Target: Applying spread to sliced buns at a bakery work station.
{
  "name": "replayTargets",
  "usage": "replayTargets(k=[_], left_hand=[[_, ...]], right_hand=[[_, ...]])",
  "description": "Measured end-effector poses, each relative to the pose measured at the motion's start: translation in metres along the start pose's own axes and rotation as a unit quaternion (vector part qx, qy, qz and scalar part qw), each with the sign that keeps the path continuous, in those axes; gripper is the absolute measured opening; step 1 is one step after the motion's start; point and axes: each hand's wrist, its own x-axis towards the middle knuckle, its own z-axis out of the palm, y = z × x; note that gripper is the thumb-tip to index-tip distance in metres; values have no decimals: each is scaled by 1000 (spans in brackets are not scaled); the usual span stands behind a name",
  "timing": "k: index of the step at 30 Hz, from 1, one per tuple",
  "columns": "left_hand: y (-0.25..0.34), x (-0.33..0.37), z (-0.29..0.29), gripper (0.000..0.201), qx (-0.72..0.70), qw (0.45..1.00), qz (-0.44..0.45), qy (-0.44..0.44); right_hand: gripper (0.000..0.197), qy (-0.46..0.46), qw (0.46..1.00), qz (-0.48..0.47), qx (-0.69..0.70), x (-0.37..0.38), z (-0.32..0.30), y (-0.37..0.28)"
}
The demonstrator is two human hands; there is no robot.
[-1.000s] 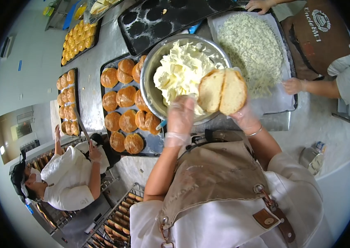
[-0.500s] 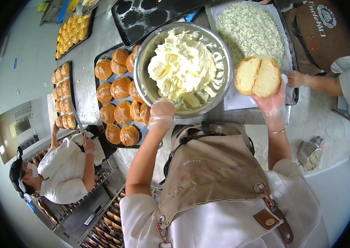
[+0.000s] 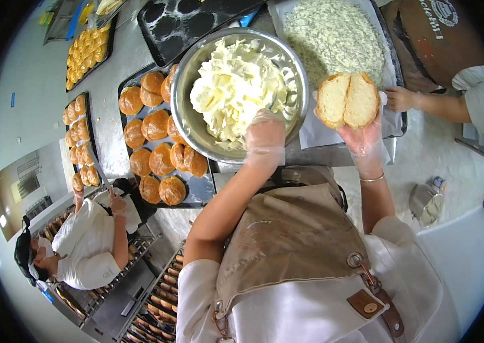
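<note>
In a clear plastic glove, my left hand (image 3: 265, 136) reaches over the near rim of a steel mixing bowl (image 3: 180, 128). Its fingers are closed on a thin grey-blue tool (image 3: 275, 104), mostly hidden by the hand and the cream. Pale yellow whipped cream (image 3: 228, 94) fills much of the bowl. On the right, my gloved right hand (image 3: 364, 137) holds up a split bun (image 3: 347, 102) from below. The bun lies opened, its two pale cut faces upward and its brown crust around the edge.
Left of the bowl is a dark tray (image 3: 199, 188) of glossy buns. Beyond the bowl lie an empty moulded pan (image 3: 196, 23) and a lined tray of white crumbly topping (image 3: 336, 43). A co-worker's hand (image 3: 400, 99) is at that tray; another person (image 3: 85, 246) works at left.
My left hand has moved right and further over the bowl, with the tool into the cream. The bun stays in my right hand; the whole view has shifted slightly.
</note>
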Motion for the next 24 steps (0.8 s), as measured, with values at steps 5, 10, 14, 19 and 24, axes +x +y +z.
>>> replayTargets(k=[5, 10, 14, 19, 24], left_hand=[[20, 26, 25, 14, -55, 995, 32, -78], [-28, 16, 4, 22, -304, 950, -27, -62], [-45, -14, -44, 26, -587, 793, -134, -93], [-47, -38, -70, 42, -473, 867, 45, 151], [-53, -51, -91, 59, -83, 963, 122, 226]], right_hand=[[66, -40, 999, 10, 15, 2, -3, -10], [67, -8, 1000, -16, -7, 2, -8, -19], [65, -43, 998, -7, 39, 12, -12, -15], [63, -110, 989, 48, 92, 27, 12, 5], [64, -96, 992, 38, 80, 33, 32, 8]])
